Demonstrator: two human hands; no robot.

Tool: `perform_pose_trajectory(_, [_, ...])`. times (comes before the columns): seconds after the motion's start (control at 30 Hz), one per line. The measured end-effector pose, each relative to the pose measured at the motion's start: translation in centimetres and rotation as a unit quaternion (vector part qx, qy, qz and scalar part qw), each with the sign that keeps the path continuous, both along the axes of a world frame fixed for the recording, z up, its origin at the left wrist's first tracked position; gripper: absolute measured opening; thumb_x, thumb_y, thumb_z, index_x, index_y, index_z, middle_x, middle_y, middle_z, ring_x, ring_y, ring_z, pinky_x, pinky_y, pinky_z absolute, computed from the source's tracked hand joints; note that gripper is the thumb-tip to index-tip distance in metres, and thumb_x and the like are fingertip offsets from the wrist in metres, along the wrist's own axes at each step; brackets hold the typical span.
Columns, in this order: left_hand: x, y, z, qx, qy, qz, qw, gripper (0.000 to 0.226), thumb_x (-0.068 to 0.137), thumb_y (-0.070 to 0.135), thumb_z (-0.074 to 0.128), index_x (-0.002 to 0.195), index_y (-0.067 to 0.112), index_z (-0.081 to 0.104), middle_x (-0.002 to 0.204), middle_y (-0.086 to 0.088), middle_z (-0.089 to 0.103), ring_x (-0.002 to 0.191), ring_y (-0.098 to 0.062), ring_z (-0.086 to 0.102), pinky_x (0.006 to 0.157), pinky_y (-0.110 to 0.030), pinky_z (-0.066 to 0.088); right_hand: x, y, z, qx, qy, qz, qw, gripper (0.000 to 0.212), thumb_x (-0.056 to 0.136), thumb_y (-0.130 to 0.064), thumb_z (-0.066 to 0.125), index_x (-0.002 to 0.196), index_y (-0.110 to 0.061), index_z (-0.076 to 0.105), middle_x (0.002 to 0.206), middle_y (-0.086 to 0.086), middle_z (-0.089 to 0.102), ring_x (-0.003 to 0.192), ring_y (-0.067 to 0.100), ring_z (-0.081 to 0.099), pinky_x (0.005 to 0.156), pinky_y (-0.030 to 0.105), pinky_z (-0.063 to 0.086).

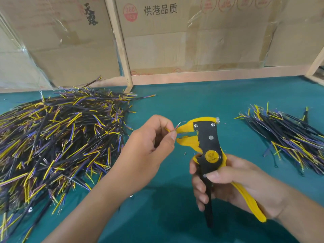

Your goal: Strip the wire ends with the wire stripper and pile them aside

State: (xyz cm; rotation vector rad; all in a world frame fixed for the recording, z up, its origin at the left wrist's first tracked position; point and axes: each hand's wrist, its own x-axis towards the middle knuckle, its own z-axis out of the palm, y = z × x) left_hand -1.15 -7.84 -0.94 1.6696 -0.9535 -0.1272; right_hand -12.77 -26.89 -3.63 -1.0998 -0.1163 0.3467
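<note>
My right hand (233, 181) grips the handles of a yellow and black wire stripper (208, 142), held upright with its jaws pointing left. My left hand (149, 144) pinches a thin wire (168, 130) between thumb and fingers, its end at the stripper's jaws; a bare strand curls up just above the jaw tip. Most of that wire is hidden inside my fist. A big heap of black, yellow and purple wires (57, 142) covers the left of the green table (184, 102). A smaller pile of the same wires (287, 137) lies at the right.
Cardboard boxes (175, 37) and wooden frame posts (122, 50) stand along the table's back edge. Small bits of cut insulation (185, 153) lie on the green surface under the stripper.
</note>
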Motion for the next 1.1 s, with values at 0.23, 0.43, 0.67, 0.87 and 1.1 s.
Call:
perform_pose_trajectory(0.23, [-0.1, -0.3, -0.2, -0.015, 0.025, 0.000, 1.000, 0.014, 0.089, 0.042, 0.053, 0.088, 0.029, 0.055, 0.066, 0.015, 0.044, 0.055, -0.008, 0.031, 0.048, -0.022, 0.029, -0.2, 0.4, 0.0, 0.037, -0.020, 0.012, 0.999, 0.018, 0.090, -0.012, 0.061, 0.107, -0.007, 0.063, 0.085, 0.017, 0.056, 0.074, 0.031, 0.055, 0.077, 0.049, 0.050])
perform_pose_trajectory(0.43, [-0.6, -0.7, -0.3, -0.025, 0.044, 0.008, 0.999, 0.018, 0.087, 0.044, 0.051, 0.090, 0.027, 0.056, 0.069, 0.010, 0.044, 0.060, -0.017, 0.029, 0.053, -0.040, 0.026, -0.2, 0.7, -0.2, 0.047, -0.010, 0.001, 0.999, 0.018, 0.090, -0.017, 0.067, 0.104, -0.007, 0.064, 0.078, 0.014, 0.054, 0.068, 0.029, 0.053, 0.072, 0.047, 0.050])
perform_pose_trajectory(0.67, [-0.7, -0.9, -0.4, -0.025, 0.034, 0.027, 0.999, 0.018, 0.087, 0.045, 0.046, 0.089, 0.029, 0.055, 0.068, 0.007, 0.045, 0.062, -0.024, 0.032, 0.054, -0.042, 0.029, -0.3, 0.7, -0.1, 0.058, 0.015, 0.000, 0.998, 0.025, 0.087, -0.025, 0.076, 0.101, -0.007, 0.065, 0.069, 0.012, 0.049, 0.057, 0.025, 0.050, 0.063, 0.042, 0.049])
perform_pose_trajectory(0.87, [-1.1, -1.2, -0.7, -0.043, 0.070, 0.025, 0.996, 0.014, 0.090, 0.045, 0.045, 0.084, 0.034, 0.049, 0.062, 0.012, 0.047, 0.055, -0.013, 0.033, 0.053, -0.026, 0.030, -0.3, 0.7, 0.0, 0.058, 0.021, -0.001, 0.998, 0.022, 0.087, -0.022, 0.074, 0.101, -0.007, 0.065, 0.068, 0.012, 0.048, 0.057, 0.025, 0.049, 0.062, 0.042, 0.049])
perform_pose_trajectory(1.1, [-1.8, -1.4, -0.4, -0.007, 0.050, 0.043, 0.998, 0.014, 0.097, 0.034, 0.034, 0.084, 0.030, 0.038, 0.054, 0.008, 0.035, 0.050, -0.013, 0.026, 0.049, -0.022, 0.026, -0.4, 0.7, -0.1, 0.066, 0.016, 0.015, 0.998, 0.023, 0.087, -0.022, 0.075, 0.103, -0.009, 0.066, 0.071, 0.012, 0.051, 0.061, 0.026, 0.051, 0.066, 0.043, 0.049])
